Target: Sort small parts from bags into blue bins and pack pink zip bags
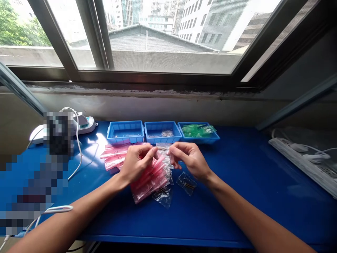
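Note:
Over the middle of the blue table, my left hand [138,161] is closed, thumb against fingers, above a pile of pink plastic bags [151,181]. My right hand [191,160] pinches the edge of a small clear bag [163,147] that spans the gap between both hands. Whether my left fingertips grip this bag too is too small to tell. More clear bags lie beneath it. Nearer to me, a clear bag with dark thin pieces [163,196] rests beside the pink ones. Another clear bag with brownish pins [187,183] lies below my right hand.
Three blue trays stand in a row behind the hands: the left [125,132] and middle [161,132] hold small metal pieces, the right [207,140] green bags. White power strips sit at left [91,125] and right [302,165]. A white cable [79,151] runs down the left side.

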A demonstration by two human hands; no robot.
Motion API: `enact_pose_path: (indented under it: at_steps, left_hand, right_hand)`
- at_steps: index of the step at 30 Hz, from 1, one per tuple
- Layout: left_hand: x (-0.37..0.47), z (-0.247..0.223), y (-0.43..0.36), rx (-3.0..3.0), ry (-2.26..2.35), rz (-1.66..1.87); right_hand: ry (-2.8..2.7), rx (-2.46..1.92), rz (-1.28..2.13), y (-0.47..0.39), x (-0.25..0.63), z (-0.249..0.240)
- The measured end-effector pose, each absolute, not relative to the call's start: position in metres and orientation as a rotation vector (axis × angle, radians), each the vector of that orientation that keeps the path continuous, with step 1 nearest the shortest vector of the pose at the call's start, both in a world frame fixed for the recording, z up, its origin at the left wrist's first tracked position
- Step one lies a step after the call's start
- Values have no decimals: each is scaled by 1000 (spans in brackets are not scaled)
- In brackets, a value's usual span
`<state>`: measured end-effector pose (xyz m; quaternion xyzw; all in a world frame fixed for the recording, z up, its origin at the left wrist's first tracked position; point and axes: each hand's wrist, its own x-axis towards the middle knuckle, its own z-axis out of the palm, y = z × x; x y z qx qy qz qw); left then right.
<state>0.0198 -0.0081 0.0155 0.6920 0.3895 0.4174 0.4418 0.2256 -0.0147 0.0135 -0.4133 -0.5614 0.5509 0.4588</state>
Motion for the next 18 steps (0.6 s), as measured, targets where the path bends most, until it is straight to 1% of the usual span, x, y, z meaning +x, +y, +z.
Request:
enact_pose_path:
  at_steps: [3, 6, 11, 15, 18]
  left_hand:
    - [20, 20, -8, 1767, 1005, 1100]
    - [18, 26, -14, 1971, 995, 1104]
    - [9, 37, -41, 2319, 845, 803]
    - [-11, 56, -70, 2233, 870, 693]
    - [-67, 51, -112, 2106, 950, 475]
  right_hand:
    - [-1241, -1024, 1286, -4, 226, 10]
    - [-1089, -1050, 1219, 9, 227, 5]
    - [-916, -1113, 1187, 24, 231, -2]
    - [-943, -1162, 1252, 23, 235, -7]
    - [-1020, -1183, 1289, 18, 236, -7]
